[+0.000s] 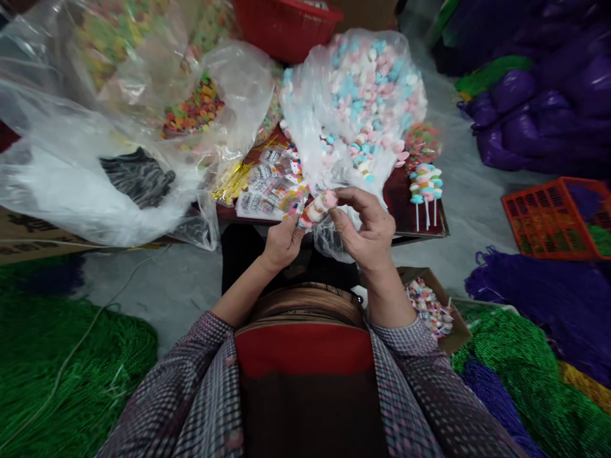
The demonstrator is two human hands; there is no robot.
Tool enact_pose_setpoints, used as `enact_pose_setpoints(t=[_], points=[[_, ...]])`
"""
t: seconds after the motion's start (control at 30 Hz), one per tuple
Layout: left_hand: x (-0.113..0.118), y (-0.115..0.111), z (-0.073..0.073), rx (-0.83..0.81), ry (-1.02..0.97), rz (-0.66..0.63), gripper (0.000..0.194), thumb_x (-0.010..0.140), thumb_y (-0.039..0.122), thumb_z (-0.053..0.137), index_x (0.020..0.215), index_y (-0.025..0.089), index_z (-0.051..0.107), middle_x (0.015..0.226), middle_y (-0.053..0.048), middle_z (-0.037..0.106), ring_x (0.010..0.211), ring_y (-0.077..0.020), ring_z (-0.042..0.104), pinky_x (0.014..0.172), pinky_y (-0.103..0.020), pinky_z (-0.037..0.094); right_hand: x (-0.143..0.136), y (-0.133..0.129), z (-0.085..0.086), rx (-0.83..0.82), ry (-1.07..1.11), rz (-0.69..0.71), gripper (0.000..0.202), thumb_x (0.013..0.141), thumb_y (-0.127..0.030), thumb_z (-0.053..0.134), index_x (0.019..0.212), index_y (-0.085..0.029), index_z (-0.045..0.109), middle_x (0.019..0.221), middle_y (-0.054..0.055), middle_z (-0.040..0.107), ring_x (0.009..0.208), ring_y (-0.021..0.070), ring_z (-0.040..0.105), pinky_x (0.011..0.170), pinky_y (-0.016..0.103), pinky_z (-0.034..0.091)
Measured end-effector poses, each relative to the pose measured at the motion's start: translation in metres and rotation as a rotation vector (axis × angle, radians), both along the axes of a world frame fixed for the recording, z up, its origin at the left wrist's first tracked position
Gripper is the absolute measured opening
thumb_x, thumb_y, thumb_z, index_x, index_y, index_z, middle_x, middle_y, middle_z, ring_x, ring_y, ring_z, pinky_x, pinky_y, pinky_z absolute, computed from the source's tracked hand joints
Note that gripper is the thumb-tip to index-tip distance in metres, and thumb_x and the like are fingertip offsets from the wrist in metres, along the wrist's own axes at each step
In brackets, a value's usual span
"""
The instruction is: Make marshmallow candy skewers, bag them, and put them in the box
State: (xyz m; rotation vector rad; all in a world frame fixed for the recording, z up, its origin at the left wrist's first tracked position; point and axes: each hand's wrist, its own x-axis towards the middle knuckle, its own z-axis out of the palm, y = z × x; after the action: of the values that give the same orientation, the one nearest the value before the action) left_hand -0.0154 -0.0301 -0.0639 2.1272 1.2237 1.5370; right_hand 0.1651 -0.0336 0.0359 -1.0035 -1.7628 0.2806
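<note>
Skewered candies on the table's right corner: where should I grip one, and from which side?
Probably by a bare white stick, coming from the table's near edge with the right hand: the sticks point toward the wearer, while the candies crowd together at the far end.

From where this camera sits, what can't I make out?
In the head view:
Candy: lower end hidden by the left hand.
Printed bags: print too small and blurred.
Red basin: cut off by the top edge.
Orange crate: cut off by the right edge.
</note>
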Motion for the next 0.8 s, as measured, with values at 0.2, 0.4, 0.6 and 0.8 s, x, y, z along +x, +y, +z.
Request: enact_pose_setpoints(t=[0.2,0.4,0.6,0.8], points=[[0.002,0.001,-0.002,-0.022,0.02,0.05,0.052,0.106,0.054,0.039,0.111,0.014,0.071,0.084,-0.009,0.08,0.066,-0.0119,0.071,0.066,-0.022,0.055,0.004,0.007,0.006,0.078,-0.127,0.021,0.023,0.098,-0.026,0.061,0.118,-0.027,0.072,0.116,0.006,0.08,0.112,0.0218,0.075,0.101,0.044,0.062],[0.006,0.0,0.008,-0.121,-0.061,-0.034,0.049,0.106,0.053,0.041,0.116,0.014,0.07,0.085,-0.008,0.078,0.072,-0.0138,0.07,0.07,-0.026,0.056,-0.001,0.012,-0.007,0.085,-0.119,-0.09,0.024,0.099,-0.031,0.06,0.119,-0.026,0.072,0.114,0.006,0.081,0.103,0.0206,0.077,0.094,0.042,0.065],[0.01,-0.005,0.022,-0.249,-0.082,-0.106,0.047,0.107,0.054,0.038,0.109,0.017,0.068,0.079,-0.005,0.073,0.071,-0.0137,0.069,0.07,-0.026,0.055,-0.005,0.014,-0.02,0.03,-0.063,-0.144,0.028,0.1,-0.037,0.059,0.123,-0.028,0.072,0.118,0.005,0.08,0.1,0.0197,0.077,0.094,0.041,0.066],[0.011,-0.003,0.02,-0.282,-0.102,-0.08,0.055,0.105,0.061,0.035,0.112,0.016,0.066,0.075,-0.003,0.071,0.061,-0.0116,0.062,0.062,-0.025,0.049,-0.003,0.013,-0.021,0.028,-0.074,-0.157,0.026,0.1,-0.038,0.06,0.118,-0.025,0.074,0.111,0.005,0.081,0.098,0.0191,0.078,0.091,0.039,0.066]])
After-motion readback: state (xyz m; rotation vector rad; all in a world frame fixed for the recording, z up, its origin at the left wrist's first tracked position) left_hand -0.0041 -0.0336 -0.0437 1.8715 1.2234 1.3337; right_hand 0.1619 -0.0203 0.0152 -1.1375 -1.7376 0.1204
